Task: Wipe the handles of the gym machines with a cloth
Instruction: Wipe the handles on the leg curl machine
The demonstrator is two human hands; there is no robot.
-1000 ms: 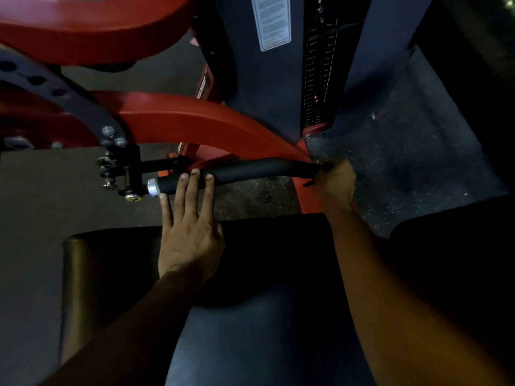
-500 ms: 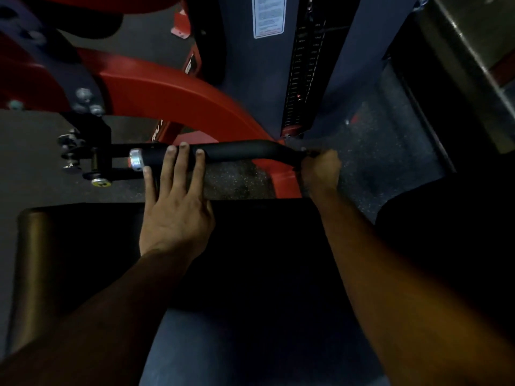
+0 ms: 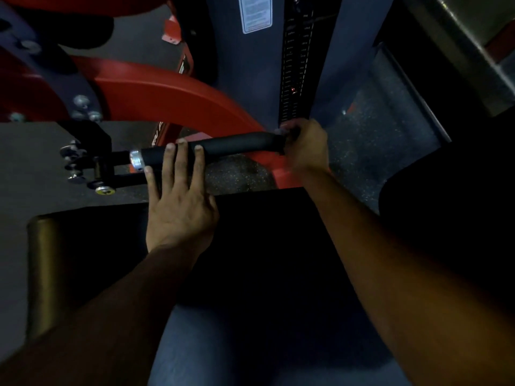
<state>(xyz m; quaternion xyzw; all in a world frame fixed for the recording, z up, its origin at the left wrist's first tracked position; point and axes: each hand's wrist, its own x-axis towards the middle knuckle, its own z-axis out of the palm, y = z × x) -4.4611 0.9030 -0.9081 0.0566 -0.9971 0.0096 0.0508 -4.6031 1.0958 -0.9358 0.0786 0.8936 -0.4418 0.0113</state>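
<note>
We see the black handle [image 3: 228,147] lying crosswise above the dark seat [image 3: 264,232], in front of the red frame [image 3: 172,98]. Our left hand [image 3: 178,207] lies flat, straight fingers resting on the handle's left end. Our right hand [image 3: 309,147] grips its right end with curled fingers. Whether a cloth sits under it, we cannot tell.

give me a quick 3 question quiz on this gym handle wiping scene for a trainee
1. True or false: the left hand lies with straight fingers on the black handle.
2. Which end of the handle does the right hand grip? A) the silver cap end B) the end by the red frame
3. Fill in: the white label sits on the grey ____.

Key: 1 true; 2 B; 3 column
</note>
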